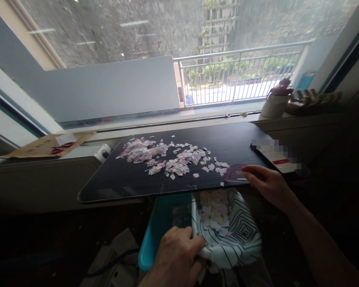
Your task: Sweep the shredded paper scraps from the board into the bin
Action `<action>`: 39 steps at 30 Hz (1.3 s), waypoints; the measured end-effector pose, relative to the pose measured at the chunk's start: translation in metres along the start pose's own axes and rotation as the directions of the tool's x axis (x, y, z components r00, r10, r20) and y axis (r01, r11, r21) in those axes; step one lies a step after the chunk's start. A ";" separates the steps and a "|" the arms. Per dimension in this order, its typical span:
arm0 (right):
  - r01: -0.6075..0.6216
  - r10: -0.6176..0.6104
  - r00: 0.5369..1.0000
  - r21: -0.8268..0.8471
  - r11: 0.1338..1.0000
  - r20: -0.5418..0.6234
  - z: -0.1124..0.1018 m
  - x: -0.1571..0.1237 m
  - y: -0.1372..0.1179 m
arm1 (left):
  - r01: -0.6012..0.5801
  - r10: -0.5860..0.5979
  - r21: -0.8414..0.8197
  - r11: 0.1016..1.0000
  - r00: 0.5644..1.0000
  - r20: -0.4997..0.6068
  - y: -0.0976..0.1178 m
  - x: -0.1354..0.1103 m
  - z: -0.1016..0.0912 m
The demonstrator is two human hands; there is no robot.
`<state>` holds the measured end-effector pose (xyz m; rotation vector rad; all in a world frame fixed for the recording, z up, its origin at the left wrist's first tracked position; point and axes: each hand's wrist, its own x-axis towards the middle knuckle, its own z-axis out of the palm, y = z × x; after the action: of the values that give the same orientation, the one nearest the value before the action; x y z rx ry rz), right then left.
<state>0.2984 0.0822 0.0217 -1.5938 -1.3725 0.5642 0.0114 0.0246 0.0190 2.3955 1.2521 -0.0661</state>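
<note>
My right hand point(265, 182) pinches a clear protractor point(232, 173) with pinkish markings, held flat at the table's near right edge beside a few paper scraps. Two heaps of small cut paper pieces point(182, 161) lie on the dark table point(107, 185), with loose ones trailing toward the protractor. Below the table edge, my left hand point(182, 249) grips the near left rim of a fabric-lined basket point(243, 227) with black line patterns. Many paper pieces point(214, 211) lie inside it.
Left of the basket stands a turquoise bin point(149, 243). A phone-like flat object point(275, 155), partly blurred out, rests on the table's right side. A bottle point(277, 99) stands on the windowsill. A brown paper envelope point(44, 145) lies at left.
</note>
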 end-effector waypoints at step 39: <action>-0.144 0.151 0.985 0.079 0.986 -0.084 0.031 0.047 0.000 | -0.118 0.120 -0.018 0.993 0.986 0.120 -0.032 0.014 -0.020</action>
<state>0.2859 0.1370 0.0173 -1.6509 -1.1613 0.6164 -0.0085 0.0594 0.0224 2.4123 1.0504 -0.1651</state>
